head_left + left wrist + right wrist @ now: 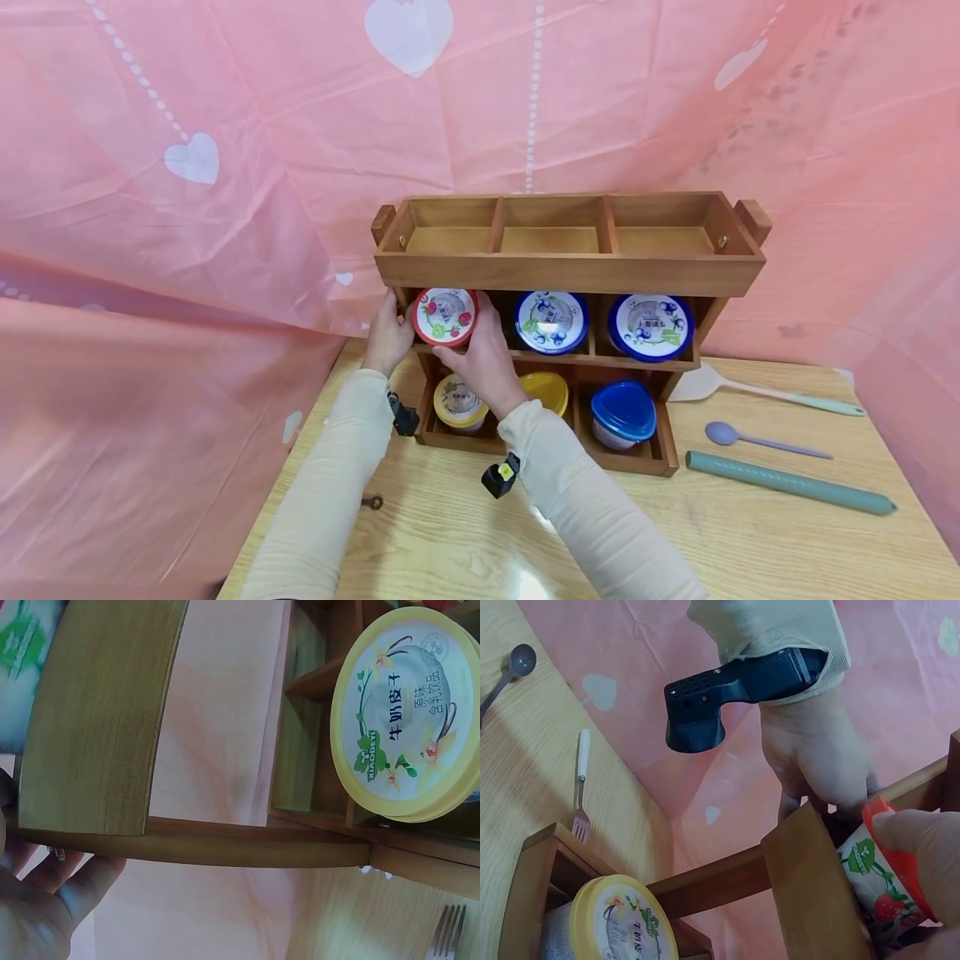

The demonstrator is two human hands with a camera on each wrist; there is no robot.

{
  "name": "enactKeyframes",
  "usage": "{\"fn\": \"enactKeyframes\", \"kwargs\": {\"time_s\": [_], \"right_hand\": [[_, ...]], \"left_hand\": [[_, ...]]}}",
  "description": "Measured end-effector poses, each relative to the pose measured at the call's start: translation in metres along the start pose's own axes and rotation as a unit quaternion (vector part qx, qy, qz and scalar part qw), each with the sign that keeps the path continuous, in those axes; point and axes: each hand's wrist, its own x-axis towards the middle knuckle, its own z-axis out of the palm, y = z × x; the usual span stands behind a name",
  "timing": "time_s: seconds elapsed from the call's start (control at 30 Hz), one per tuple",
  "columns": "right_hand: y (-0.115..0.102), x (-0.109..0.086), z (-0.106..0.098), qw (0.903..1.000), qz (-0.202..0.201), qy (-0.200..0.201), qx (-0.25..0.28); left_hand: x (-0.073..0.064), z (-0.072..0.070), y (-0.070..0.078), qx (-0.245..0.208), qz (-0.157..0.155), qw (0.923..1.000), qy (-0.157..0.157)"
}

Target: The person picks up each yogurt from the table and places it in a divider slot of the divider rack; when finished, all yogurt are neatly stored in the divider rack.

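My right hand [487,358] grips a red-lidded cup [446,318] with strawberries on its lid, in the left compartment of the middle shelf. Thumb and fingers lie on either side of its rim. At the left end of the wooden rack [570,273], my left hand [388,335] holds the side frame; its fingertips are partly hidden. In the left wrist view its fingers [94,889] lie along the outside of the frame. Two blue-lidded cups stand to the right on the same shelf, one in the middle [552,322], one at the right [651,327].
Below stand a yellow-lidded cup [460,400], another yellow lid [546,390] partly behind my right arm, and a blue-lidded tub [624,411]. Right of the rack lie a spatula [787,398], a purple spoon [765,440] and a green stick [787,483]. A fork [581,787] lies left of the rack.
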Motion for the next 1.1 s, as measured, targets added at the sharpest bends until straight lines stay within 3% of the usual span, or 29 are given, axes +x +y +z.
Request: {"fn": "enactKeyframes", "kwargs": {"time_s": [0.3, 0.5, 0.63, 0.9, 1.1], "right_hand": [[-0.004, -0.012, -0.004, 0.9996, 0.006, 0.014, -0.025], [-0.01, -0.032, -0.009, 0.9994, -0.007, 0.014, -0.032], [-0.012, -0.048, -0.016, 0.9997, -0.012, -0.004, -0.021], [-0.011, -0.086, -0.049, 0.9974, 0.005, -0.042, 0.058], [0.006, -0.11, -0.08, 0.998, 0.02, -0.043, 0.041]], "left_hand": [[0.0, 0.001, 0.001, 0.006, 0.005, 1.0, 0.004], [0.002, 0.001, -0.001, 0.007, 0.026, 0.9995, 0.015], [0.002, 0.002, -0.001, 0.007, 0.022, 0.9996, 0.014], [0.001, 0.003, 0.0, -0.002, 0.015, 0.9999, 0.007], [0.0, 0.002, 0.0, -0.004, 0.017, 0.9998, 0.007]]}}
